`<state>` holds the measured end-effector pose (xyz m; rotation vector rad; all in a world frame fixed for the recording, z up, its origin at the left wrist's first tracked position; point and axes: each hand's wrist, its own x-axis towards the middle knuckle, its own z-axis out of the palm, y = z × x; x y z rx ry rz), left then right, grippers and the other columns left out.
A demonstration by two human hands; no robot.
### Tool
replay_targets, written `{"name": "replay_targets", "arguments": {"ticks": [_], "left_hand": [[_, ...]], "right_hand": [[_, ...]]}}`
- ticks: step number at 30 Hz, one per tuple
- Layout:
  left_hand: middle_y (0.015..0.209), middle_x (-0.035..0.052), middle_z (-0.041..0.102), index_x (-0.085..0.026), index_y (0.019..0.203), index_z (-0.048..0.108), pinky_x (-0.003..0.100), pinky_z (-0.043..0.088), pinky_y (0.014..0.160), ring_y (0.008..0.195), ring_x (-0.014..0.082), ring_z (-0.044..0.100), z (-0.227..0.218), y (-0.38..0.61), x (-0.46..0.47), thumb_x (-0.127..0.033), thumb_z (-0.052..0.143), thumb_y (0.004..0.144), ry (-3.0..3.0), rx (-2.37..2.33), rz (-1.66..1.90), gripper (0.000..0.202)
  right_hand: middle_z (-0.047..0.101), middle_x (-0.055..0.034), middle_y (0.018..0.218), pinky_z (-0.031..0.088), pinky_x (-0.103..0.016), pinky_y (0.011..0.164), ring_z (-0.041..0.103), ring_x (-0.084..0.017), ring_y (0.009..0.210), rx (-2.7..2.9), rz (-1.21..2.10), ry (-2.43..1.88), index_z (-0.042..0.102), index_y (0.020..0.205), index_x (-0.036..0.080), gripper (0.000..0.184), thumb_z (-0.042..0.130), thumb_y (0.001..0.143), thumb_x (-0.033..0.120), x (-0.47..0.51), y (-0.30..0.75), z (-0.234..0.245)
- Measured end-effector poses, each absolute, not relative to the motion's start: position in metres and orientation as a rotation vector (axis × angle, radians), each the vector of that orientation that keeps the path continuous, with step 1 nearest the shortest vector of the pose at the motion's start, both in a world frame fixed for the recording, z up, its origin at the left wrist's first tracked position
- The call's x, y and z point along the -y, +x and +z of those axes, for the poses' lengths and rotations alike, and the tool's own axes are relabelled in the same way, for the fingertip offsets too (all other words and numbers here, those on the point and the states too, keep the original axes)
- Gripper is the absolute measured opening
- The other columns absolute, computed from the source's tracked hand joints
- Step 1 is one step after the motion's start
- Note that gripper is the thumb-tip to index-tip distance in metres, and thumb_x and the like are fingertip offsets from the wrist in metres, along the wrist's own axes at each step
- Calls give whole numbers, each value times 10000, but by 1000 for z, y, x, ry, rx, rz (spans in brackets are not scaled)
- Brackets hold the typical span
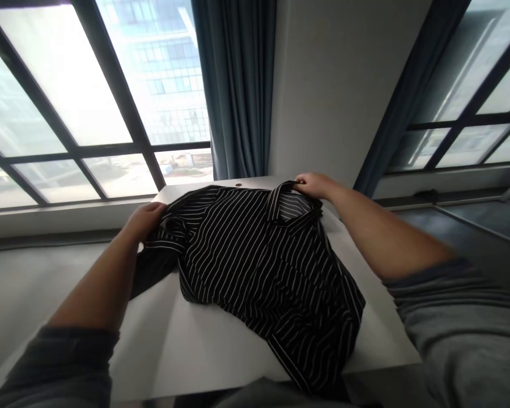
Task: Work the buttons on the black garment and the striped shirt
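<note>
1. I'm seeing a black, white-striped collared shirt (238, 243) lying rumpled across a white table (187, 345), one corner reaching the near edge.
2. The left hand (145, 221) is gripping the sleeve (165, 245) at the shirt's left end, fingertips partly hidden from me.
3. The right hand (314, 184) is pinching the collar (274, 207) near the table's far side.
4. Beyond, a blue curtain (238, 85) is hanging beside a window (170, 73).
</note>
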<state>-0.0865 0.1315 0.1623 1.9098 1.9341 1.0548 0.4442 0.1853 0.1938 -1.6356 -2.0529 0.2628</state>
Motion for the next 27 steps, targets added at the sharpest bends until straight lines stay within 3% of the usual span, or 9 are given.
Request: {"name": "replay_targets", "arguments": {"ticks": [2,5,8,11,14,18,27], "left_hand": [[1039,106,772,-85,1156,731,471,527,980,998,271,691,138,-79,-140,-379,531,993,1941,-2127,1034,391],[1235,153,730,-141,1229,732,460,504,1008,1055,298,691,94,-47,-131,-359,543,984,2099,-2045,1088,378],[1087,148,768,-179,1070,789,452,523,934,1003,310,706,54,9,-104,-340,539,978,2311,-1644,833,311],[1122,87,772,-259,1108,787,424,527,941,1042,290,709,22,68,-71,-404,573,977,2360,-1438,700,290],[1094,111,755,-245,1164,771,477,519,947,1060,341,696,-5,109,-46,-458,628,953,2355,-1459,454,333],[1171,142,696,-237,1146,756,496,515,912,1106,377,647,-30,120,-34,-391,667,928,2399,-1590,249,281],[1035,68,704,-253,985,720,369,484,912,987,247,655,-26,113,-40,-289,592,972,2429,-1437,445,134]], "right_hand": [[745,-110,964,511,-353,908,639,-203,853,2032,20,-1657,737,989,199,230,681,911,408,-185,424,166],[747,-114,1078,498,-332,913,642,-198,932,2190,79,-1570,728,1099,150,262,608,964,341,-170,391,112],[773,-50,960,512,-287,835,681,-194,863,2441,297,-1509,785,949,203,118,706,877,252,-149,363,55],[743,-73,1184,503,-316,958,684,-236,1070,2669,466,-1463,788,1134,236,267,700,881,223,-131,348,7],[661,-105,1341,477,-400,1045,621,-289,1204,2608,421,-1591,728,1301,260,396,696,907,281,-116,345,-28],[621,-114,1354,442,-482,1066,566,-298,1235,2391,259,-1635,695,1330,271,363,604,984,327,-101,348,-53],[679,-94,1232,456,-462,1055,592,-271,1155,2329,267,-1554,736,1150,226,215,618,976,272,-103,350,-61]]}}
